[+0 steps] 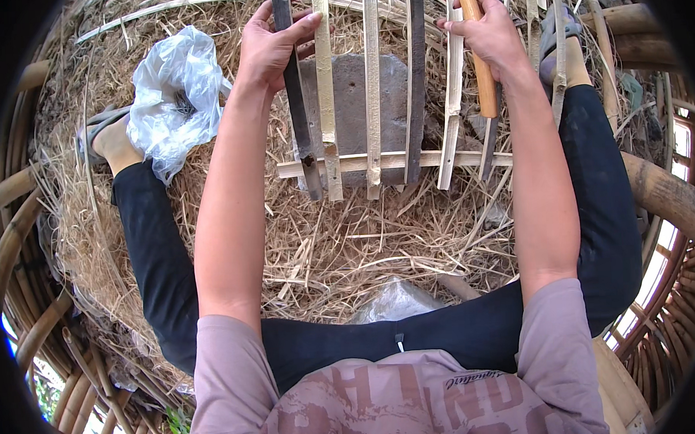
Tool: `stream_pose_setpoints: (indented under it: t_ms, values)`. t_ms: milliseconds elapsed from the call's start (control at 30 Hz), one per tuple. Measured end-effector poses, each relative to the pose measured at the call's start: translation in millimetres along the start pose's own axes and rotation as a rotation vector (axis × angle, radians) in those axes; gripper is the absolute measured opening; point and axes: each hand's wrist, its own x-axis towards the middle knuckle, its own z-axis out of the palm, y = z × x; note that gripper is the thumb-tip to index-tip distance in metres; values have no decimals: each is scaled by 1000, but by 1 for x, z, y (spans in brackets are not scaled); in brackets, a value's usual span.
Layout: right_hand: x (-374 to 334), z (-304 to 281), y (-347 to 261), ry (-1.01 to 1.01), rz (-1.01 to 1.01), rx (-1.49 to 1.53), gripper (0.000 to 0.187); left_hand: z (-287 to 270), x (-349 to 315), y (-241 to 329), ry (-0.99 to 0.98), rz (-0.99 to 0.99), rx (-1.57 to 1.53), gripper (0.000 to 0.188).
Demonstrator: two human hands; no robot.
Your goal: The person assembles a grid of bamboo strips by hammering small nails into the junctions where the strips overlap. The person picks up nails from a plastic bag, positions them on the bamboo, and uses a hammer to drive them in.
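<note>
Slatted frame (pixel 372 92) of split strips, in the upper middle of the view, over straw-covered ground (pixel 341 252). Nearest, a thin crosspiece (pixel 395 160) spans the slat ends; lifting by it alone would risk cracking it. Beyond, the slats (pixel 325 86) extend over a grey block (pixel 350 100); they appear light, stiff yet springy, with edges liable to splinter. Farthest, the left hand (pixel 269 50) grips the leftmost slats; the right hand (pixel 496 36) encloses a smooth wooden handle (pixel 484 71). The outer slats probably offer the steadiest hold.
</note>
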Motion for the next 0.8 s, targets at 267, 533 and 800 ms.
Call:
stream_pose_setpoints:
  t_ms: [267,533,800]
  values:
    - [-2,-1,-4,-23,-3,-16,28,1,-1,3,-1,1,-57,40]
    - [9,2,9,-64,-32,-4,27,-6,10,-12,-16,-12,-21,38]
    - [12,4,11,-76,83,-113,27,-12,19,-25,-28,-19,62,42]
